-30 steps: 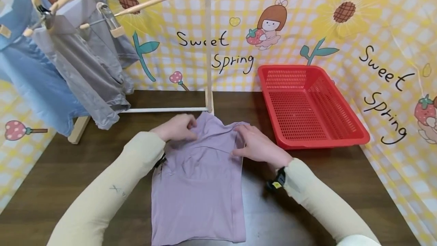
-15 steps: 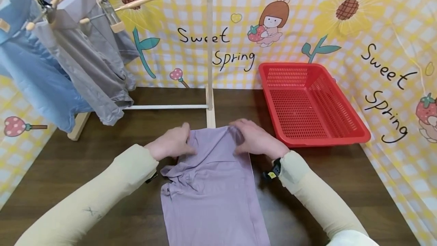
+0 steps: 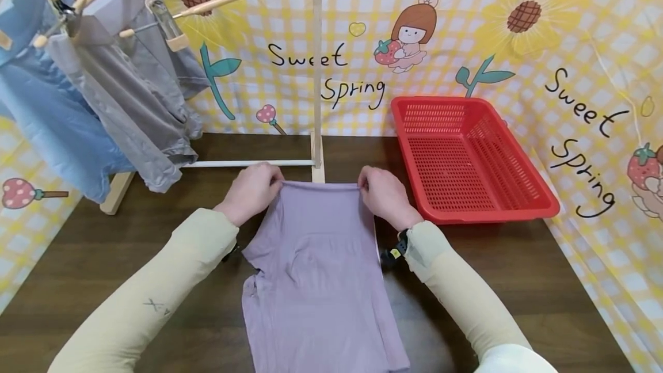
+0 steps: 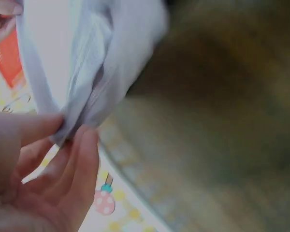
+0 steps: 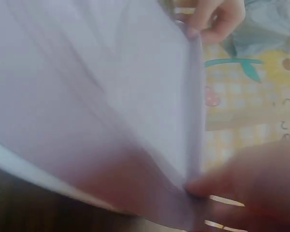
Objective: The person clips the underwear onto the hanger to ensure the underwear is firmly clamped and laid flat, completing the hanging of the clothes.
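A pair of lavender shorts [image 3: 326,281] lies lengthwise on the table, its top edge pulled straight between both hands. My left hand [image 3: 252,189] pinches the upper left corner; in the left wrist view, thumb and fingers of the left hand [image 4: 53,169] meet on the cloth. At the opposite corner my right hand [image 3: 384,193] grips the fabric, and the right wrist view shows the right hand [image 5: 241,188] blurred there. Cloth bunches into a fold along the left side of the shorts. The lower end runs to the bottom of the head view.
A red plastic basket [image 3: 471,160] stands on the right behind the right hand. A wooden rack [image 3: 317,73] rises at the back, with a white bar [image 3: 248,163] low down. Grey shorts [image 3: 124,108] and blue shorts [image 3: 49,108] hang from clip hangers at left.
Both hands have shifted from loosely spread fingers over the cloth to gripping its two top corners. The crumpled upper part now lies flatter, with its top edge taut.
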The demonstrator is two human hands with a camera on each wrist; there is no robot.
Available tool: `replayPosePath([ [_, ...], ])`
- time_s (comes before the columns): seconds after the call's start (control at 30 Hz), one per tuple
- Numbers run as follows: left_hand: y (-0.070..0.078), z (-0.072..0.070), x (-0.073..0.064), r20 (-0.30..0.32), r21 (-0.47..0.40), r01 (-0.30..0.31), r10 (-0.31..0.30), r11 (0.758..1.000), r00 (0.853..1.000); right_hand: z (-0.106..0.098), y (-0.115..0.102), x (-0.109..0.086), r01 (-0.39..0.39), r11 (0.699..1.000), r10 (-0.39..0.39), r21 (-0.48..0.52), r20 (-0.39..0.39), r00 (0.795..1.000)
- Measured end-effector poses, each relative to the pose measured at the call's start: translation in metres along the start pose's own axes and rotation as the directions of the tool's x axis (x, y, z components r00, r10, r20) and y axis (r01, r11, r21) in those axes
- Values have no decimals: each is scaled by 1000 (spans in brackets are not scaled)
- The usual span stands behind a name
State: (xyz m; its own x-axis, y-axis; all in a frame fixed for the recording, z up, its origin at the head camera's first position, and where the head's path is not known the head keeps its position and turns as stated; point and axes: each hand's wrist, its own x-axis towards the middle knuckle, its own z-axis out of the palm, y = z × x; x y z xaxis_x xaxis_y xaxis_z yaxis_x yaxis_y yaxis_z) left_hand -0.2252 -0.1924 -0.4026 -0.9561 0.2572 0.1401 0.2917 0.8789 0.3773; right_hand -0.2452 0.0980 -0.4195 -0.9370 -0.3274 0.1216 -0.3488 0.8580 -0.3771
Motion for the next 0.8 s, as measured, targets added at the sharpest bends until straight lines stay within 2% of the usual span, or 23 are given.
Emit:
replayPosePath([
  [0.1, -1, -8, 6, -89, 8, 46, -45, 999, 995, -1, -4, 4, -24, 1000, 26, 16, -123, 992],
  [0.2, -2, -9, 19, -133, -5, 96, -96, 995, 986, 4, -7, 11, -63, 998, 65, 19, -216, 974],
  [0.23, -3, -7, 23, -132, -20, 111, -113, 994, 985, 6, -7, 14, -74, 997, 76, 18, -234, 969],
  [0.3, -2, -2, 30, -77, -57, 137, -141, 989, 987, 11, -6, 20, -89, 996, 89, 11, -243, 966],
  [0.37, 1, 4, 31, 1, -72, 137, -137, 988, 991, 14, -7, 21, -73, 997, 70, -6, -204, 976],
  [0.43, 7, 7, 24, 75, -66, 102, -97, 993, 992, 12, -10, 16, -13, 1000, 11, -18, -129, 992],
  [0.5, 16, 7, 9, 100, -40, 30, -26, 999, 995, 7, -17, 5, 81, 996, -82, -23, -31, 996],
  [0.57, 26, 9, -13, 83, -22, -85, 87, 996, 993, -1, -24, -9, 185, 983, -184, -6, 69, 980],
  [0.6, 31, 9, -26, 88, -26, -153, 155, 988, 984, -4, -27, -17, 230, 973, -230, 10, 119, 966],
  [0.63, 36, 9, -41, 113, -44, -218, 222, 975, 968, -8, -29, -25, 275, 961, -274, 22, 164, 947],
  [0.67, 40, 9, -56, 148, -67, -283, 291, 957, 945, -11, -31, -33, 314, 949, -314, 35, 213, 925],
  [0.73, 46, 8, -87, 246, -126, -383, 403, 915, 882, -16, -33, -50, 364, 928, -368, 74, 320, 873],
  [0.8, 48, 7, -114, 344, -171, -421, 454, 891, 822, -20, -33, -67, 383, 919, -386, 96, 417, 823],
])
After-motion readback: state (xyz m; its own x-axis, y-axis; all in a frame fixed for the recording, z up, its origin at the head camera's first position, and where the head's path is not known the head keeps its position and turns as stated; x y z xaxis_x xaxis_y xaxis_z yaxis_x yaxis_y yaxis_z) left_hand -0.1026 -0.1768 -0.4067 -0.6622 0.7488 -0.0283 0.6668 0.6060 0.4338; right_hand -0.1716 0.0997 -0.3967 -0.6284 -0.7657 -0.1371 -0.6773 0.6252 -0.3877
